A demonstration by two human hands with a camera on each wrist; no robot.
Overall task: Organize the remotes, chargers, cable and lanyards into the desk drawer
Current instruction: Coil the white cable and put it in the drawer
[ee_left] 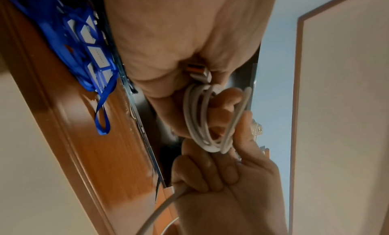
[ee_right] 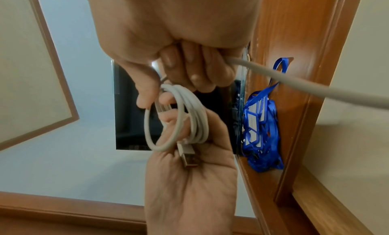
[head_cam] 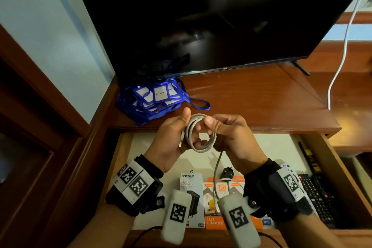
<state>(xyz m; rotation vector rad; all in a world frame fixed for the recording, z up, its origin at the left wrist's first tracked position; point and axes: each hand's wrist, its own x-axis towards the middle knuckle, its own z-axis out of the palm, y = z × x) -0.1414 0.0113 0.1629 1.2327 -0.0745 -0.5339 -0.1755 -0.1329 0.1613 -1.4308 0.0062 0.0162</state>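
Observation:
A white cable [head_cam: 198, 133] is wound into a coil and held over the open drawer [head_cam: 330, 153]. My left hand [head_cam: 179, 129] grips the coil's left side, with the USB plug [ee_right: 188, 157] lying against its palm. My right hand [head_cam: 219, 131] pinches the coil's right side, and the cable's loose tail [head_cam: 217, 175] runs out of its curled fingers [ee_right: 189, 67] down toward the drawer. Blue lanyards [head_cam: 155, 100] with white cards lie heaped on the desk's back left. Boxed chargers [head_cam: 191, 197] and black remotes [head_cam: 316, 197] lie in the drawer.
A large dark TV [head_cam: 201, 26] stands on the desk behind the hands. A white cord [head_cam: 342, 56] hangs at the right. In the drawer, a black plug [head_cam: 227, 173] sits by the boxes and a yellow-black pen [head_cam: 311, 159] lies along the right wall.

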